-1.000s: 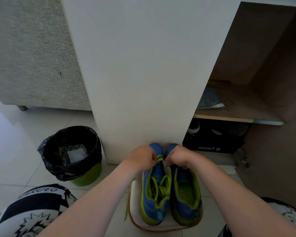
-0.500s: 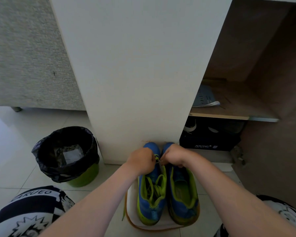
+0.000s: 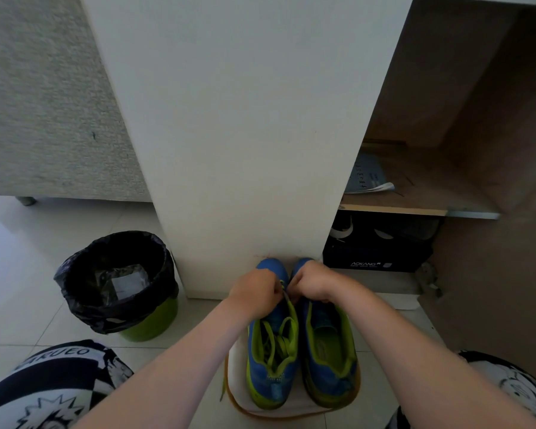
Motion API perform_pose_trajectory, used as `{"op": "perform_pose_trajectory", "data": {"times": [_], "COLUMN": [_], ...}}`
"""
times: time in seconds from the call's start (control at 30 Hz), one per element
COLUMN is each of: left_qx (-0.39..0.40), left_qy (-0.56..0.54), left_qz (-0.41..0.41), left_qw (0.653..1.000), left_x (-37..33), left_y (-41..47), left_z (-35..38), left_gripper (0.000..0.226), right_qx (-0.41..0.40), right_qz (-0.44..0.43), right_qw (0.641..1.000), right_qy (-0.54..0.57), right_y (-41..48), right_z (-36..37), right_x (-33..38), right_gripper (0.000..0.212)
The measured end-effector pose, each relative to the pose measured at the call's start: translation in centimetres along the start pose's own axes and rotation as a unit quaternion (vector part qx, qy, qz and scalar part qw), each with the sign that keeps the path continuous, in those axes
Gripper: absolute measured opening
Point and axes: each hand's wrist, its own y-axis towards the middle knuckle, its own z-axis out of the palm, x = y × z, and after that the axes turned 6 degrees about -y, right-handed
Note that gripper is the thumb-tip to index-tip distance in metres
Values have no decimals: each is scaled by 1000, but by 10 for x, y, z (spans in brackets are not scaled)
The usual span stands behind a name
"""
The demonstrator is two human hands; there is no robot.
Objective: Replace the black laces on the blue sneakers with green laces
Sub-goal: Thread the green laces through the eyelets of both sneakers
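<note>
Two blue sneakers with green trim stand side by side on a white mat (image 3: 239, 397) on the floor, toes toward a white cabinet panel. The left sneaker (image 3: 271, 366) has loose green lace (image 3: 276, 335) piled in its opening. The right sneaker (image 3: 331, 351) shows no lace. My left hand (image 3: 254, 294) and my right hand (image 3: 314, 281) meet over the left sneaker's toe end, both with fingers curled, pinching the green lace between them. The fingertips are hidden.
A green bin (image 3: 118, 283) with a black liner stands on the tiled floor to the left. A white cabinet panel (image 3: 245, 134) rises just behind the shoes. An open cabinet on the right holds a black shoebox (image 3: 375, 252) and papers (image 3: 365, 178).
Both hands stay at the left sneaker's toe end, working the lace with small moves. The view shifted slightly.
</note>
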Motion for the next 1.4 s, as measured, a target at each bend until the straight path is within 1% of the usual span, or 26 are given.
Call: {"op": "perform_pose_trajectory", "data": {"times": [0.1,0.17,0.23,0.3,0.33,0.4,0.47,0.5,0.57,0.63,0.7,0.73,0.77,0.83,0.87,0.93,0.97,1.07,1.13,1.2,1.23,1.3,1.33,1.37,1.4], "left_qx": [-1,-1,8,15,11,-9,-25,-23,-6,-12,-36,-50,-68,-113,-131,-138,-132,-110,-87,-56,-33,26,57,78,83], "left_qy": [-9,-23,-53,-62,-65,-116,-186,-203,-212,-204,-206,-215,-230,-283,-323,-377,-387,-402,-377,-337,-310,-251,-239,-237,-234], "left_qz": [-1,-2,-15,-17,-12,0,7,6,-6,-20,-37,-45,-51,-57,-55,-44,-36,-24,-47,-74,-75,-52,-42,-35,-30], "left_qw": [1000,1000,998,998,998,993,982,979,977,979,977,974,970,951,936,915,912,909,921,937,947,966,968,968,968], "left_x": [0,0,4,8,8,3,-8,-12,-19,-20,-21,-22,-24,-29,-31,-36,-37,-37,-34,-28,-25,-24,-25,-27,-27], "left_y": [1,1,0,0,1,1,1,2,4,5,5,6,7,11,13,12,11,8,10,11,10,5,2,0,0], "left_z": [0,-2,-7,-11,-12,-14,-17,-19,-21,-23,-27,-29,-33,-41,-46,-58,-62,-69,-71,-69,-67,-64,-62,-60,-57], "left_gripper": [20,19,30,41,42,34,20,17,21,24,27,29,33,33,29,23,23,21,24,31,33,31,26,21,21], "right_qx": [-23,-32,-50,-112,-147,-200,-222,-224,-230,-236,-219,-195,-157,-65,-31,3,6,-33,-101,-185,-215,-233,-229,-223,-217], "right_qz": [-23,-11,14,40,43,11,-48,-72,-108,-127,-130,-117,-100,-72,-73,-86,-97,-114,-121,-129,-139,-169,-182,-191,-196], "right_qw": [999,999,999,993,988,975,964,959,952,945,941,945,955,978,985,988,987,982,970,944,928,895,884,878,878], "right_qy": [-2,6,-13,-14,13,92,141,158,174,190,224,234,232,182,150,125,127,147,185,240,271,341,365,377,380], "right_y": [4,8,10,9,7,2,-5,-9,-12,-11,-11,-12,-14,-19,-21,-22,-22,-19,-16,-13,-14,-19,-22,-25,-26], "right_z": [6,7,4,-3,-7,-13,-17,-17,-15,-13,-14,-15,-17,-19,-18,-14,-12,-12,-17,-25,-30,-38,-40,-41,-41], "right_x": [-2,-4,-4,-4,-4,-1,3,6,10,12,12,11,9,6,6,3,3,6,10,15,19,25,27,29,29], "right_gripper": [10,14,19,18,18,26,22,20,20,20,16,13,15,25,25,17,12,17,24,25,24,20,20,21,21]}}
